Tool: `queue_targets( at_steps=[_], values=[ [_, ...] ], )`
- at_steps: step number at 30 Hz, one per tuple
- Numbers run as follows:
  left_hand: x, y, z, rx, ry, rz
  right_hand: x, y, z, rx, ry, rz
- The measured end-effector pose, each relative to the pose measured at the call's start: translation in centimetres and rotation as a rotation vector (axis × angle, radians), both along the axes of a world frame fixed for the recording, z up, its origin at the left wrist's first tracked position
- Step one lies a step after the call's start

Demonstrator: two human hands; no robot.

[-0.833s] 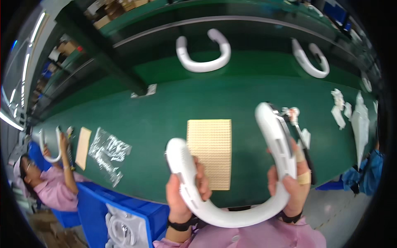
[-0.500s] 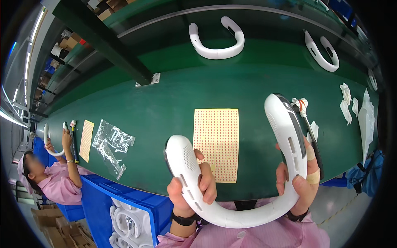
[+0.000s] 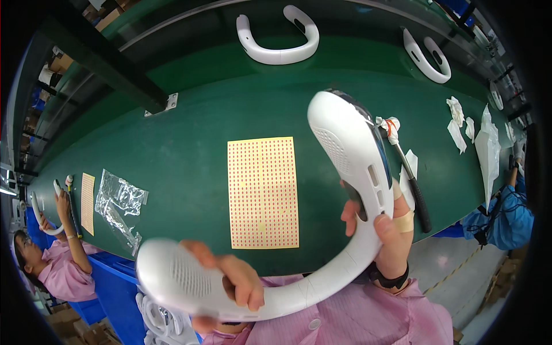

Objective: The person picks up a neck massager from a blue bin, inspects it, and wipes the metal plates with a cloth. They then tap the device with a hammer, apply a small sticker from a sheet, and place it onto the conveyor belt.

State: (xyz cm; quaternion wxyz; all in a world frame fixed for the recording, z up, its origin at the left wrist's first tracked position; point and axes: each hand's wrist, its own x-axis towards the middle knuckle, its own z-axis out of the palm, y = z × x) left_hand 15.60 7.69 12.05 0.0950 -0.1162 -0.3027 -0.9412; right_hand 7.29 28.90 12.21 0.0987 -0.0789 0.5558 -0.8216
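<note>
A white U-shaped neck fan (image 3: pixel 322 293) with slotted vents and perforated ends is in both my hands above the front edge of the bench. My left hand (image 3: pixel 238 279) is wrapped round its left arm, which is tilted low and blurred by motion. On the right arm, which points up and away, my right hand (image 3: pixel 388 233) is closed with the thumb on the near side. Tape is wrapped round a finger of that hand. Beyond the fan lies a yellow sheet (image 3: pixel 263 192) with rows of small red marks.
To the right lies a hammer (image 3: pixel 411 178) with a cloth-wrapped head, near paper scraps (image 3: pixel 457 123). More neck fans (image 3: pixel 282 56) rest along the back. Clear plastic bags (image 3: pixel 118 201) lie left. A co-worker in pink (image 3: pixel 66 270) holds another fan; blue bins (image 3: pixel 118 293) stand below.
The fan's left arm has swung down and outward with my left hand, tilting the fan. My right hand keeps its grip. The whole view has shifted, so the bench appears farther left.
</note>
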Motion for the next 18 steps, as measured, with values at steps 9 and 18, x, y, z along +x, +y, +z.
queue_targets(
  at_steps=[9, 18],
  values=[
    [1.1, -1.8, 2.9, -0.485, 0.186, -0.018, 1.3, 0.4, -0.7, 0.216, 0.089, 0.281],
    [1.3, -2.9, 2.7, -0.499, 0.25, -0.107, 1.0, 0.9, -0.6, 0.127, 0.14, 0.358]
  ],
)
